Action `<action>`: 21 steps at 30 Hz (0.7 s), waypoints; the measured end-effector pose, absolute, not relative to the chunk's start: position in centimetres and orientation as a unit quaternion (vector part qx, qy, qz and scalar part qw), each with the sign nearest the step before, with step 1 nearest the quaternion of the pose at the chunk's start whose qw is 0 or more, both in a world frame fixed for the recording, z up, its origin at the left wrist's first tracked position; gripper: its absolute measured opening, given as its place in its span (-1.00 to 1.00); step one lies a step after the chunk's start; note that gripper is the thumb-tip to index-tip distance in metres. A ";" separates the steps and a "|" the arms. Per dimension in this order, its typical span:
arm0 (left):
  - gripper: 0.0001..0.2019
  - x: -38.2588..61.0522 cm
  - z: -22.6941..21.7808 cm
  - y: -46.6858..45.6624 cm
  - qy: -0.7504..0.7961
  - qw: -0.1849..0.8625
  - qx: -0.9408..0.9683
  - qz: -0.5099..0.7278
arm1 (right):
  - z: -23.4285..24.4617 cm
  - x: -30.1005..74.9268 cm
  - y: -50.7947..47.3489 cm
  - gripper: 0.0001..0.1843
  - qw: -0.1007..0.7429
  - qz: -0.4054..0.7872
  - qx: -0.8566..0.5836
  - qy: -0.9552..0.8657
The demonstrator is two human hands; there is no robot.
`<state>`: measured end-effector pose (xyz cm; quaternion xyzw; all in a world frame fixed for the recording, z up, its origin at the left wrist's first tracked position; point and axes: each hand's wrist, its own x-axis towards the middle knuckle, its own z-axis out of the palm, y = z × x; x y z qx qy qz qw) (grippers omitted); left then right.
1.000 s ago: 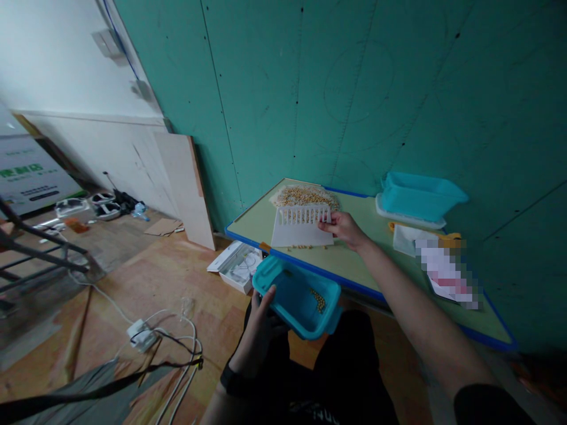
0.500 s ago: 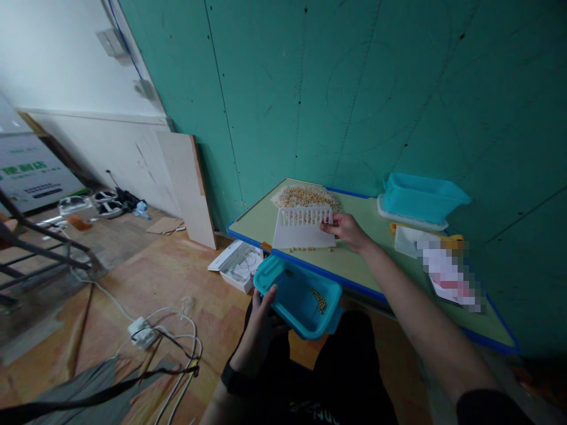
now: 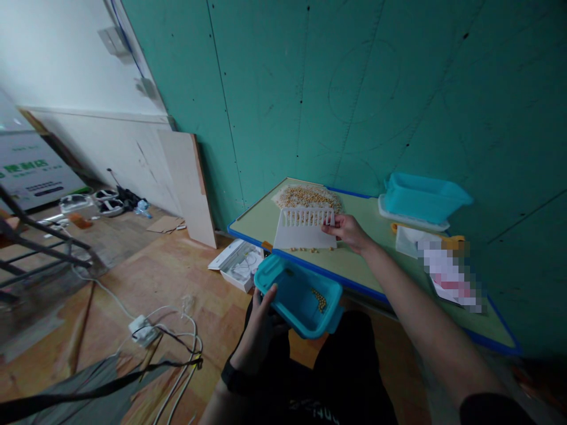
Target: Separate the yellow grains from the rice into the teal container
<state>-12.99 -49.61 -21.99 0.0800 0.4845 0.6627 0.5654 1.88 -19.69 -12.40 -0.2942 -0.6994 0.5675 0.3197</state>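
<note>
Head view: a seated person's two bare hands work at the near edge of a green tabletop (image 3: 354, 262) with a blue rim.
Right hand (image 3: 349, 231): its grip is clamped on the right edge of the white scraper (image 3: 303, 233), fingers on top.
White scraper: lies tilted on the tabletop, its slotted comb edge toward the bean pile (image 3: 309, 196), which lies by the far corner against the green wall.
Loose beans (image 3: 310, 250): a short row lies at the scraper's near edge, close to the tabletop's rim.
Left hand (image 3: 261, 321): its grip is clamped on the near left corner of the teal bin (image 3: 292, 289), thumb over the rim.
Teal bin: held below the tabletop's edge, over the lap, just under the scraper, open side up.
Inside the bin: a small cluster of beans (image 3: 319, 300) near its right end.
Right of the tabletop: a second teal bin (image 3: 420, 198) rests on a white lid (image 3: 411, 222).
Floor: a white box (image 3: 237, 264) and a power strip (image 3: 142, 330) with cables.
</note>
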 end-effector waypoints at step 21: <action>-0.08 -13.0 -22.6 -49.7 0.489 0.572 0.079 0.653 | -12.0 6.1 -20.7 -0.18 0.389 0.527 -0.366 -0.661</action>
